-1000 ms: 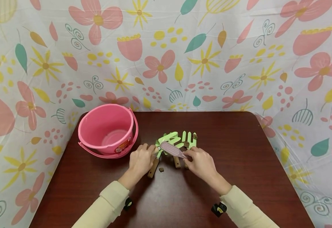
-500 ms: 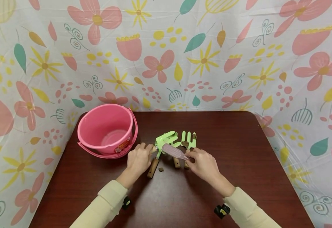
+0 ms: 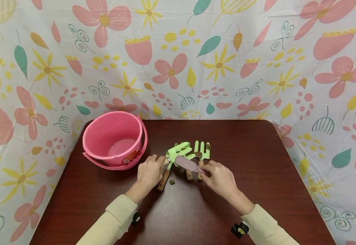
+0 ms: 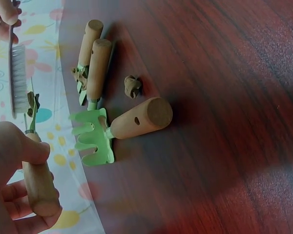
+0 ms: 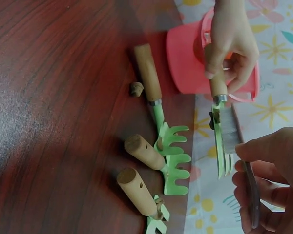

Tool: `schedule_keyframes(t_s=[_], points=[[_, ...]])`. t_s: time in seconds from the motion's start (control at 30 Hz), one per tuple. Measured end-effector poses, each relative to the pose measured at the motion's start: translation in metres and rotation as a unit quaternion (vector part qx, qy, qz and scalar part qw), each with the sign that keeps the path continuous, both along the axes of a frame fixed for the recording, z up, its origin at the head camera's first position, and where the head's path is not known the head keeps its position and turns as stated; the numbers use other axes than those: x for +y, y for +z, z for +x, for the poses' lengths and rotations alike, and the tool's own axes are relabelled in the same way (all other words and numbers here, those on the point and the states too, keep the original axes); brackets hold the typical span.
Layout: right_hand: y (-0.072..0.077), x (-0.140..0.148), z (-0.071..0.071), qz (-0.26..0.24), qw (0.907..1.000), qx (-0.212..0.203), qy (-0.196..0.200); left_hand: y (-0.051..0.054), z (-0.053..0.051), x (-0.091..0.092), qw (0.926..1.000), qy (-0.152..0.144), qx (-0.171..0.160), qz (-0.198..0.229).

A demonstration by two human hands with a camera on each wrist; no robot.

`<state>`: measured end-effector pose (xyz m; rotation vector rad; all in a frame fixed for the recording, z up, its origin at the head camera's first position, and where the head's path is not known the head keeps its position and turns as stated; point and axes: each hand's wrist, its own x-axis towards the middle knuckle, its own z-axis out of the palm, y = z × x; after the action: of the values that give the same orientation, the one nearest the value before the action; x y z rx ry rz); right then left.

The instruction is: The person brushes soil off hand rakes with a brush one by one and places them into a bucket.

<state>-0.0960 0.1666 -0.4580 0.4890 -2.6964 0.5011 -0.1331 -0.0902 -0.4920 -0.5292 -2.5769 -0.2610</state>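
Note:
The left hand (image 3: 148,171) grips the wooden handle (image 4: 39,187) of a green tool (image 5: 219,146), raised above the table, with a brown lump on its metal part. Pinched by its handle in the right hand (image 3: 220,177) is a pale purple brush (image 3: 186,163); its bristles (image 5: 228,129) touch the green metal in the right wrist view. Below lie several green tools with wooden handles: a rake (image 4: 98,141), another rake (image 5: 173,139) and a fork (image 3: 203,149) with brown clumps on it.
A pink bucket (image 3: 104,153) with its handle down stands at the table's back left. A small brown lump (image 4: 132,86) lies on the dark red table (image 3: 178,217) near the wooden handles. Behind the table hangs a flowered cloth (image 3: 178,41).
The brush has shifted slightly right and down along with the right hand. The left hand has moved a little left, still gripping the green tool, whose face shows more.

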Motion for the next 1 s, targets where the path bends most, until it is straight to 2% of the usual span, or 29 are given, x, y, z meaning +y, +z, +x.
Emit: schedule_keyframes(t_s=[0.23,0.4,0.63,0.87,1.0], points=[[0.004,-0.003,-0.007,-0.013,0.9996,0.026,-0.001,-0.002,0.002,0.002,1.0000,-0.002,-0.004,-0.004],[0.003,-0.007,-0.011,-0.007,1.0000,0.002,-0.006,0.000,0.003,0.006,0.9999,-0.008,0.013,-0.003],[0.000,-0.009,-0.009,-0.006,0.9997,-0.024,-0.004,0.003,0.003,0.008,0.9994,-0.006,0.034,0.005],[-0.001,-0.007,-0.006,-0.011,0.9998,-0.014,0.000,0.006,0.002,0.004,0.9999,-0.001,0.012,0.008],[-0.002,-0.006,-0.004,-0.013,0.9999,-0.004,0.002,0.007,0.001,0.002,0.9999,0.004,0.010,0.001]])
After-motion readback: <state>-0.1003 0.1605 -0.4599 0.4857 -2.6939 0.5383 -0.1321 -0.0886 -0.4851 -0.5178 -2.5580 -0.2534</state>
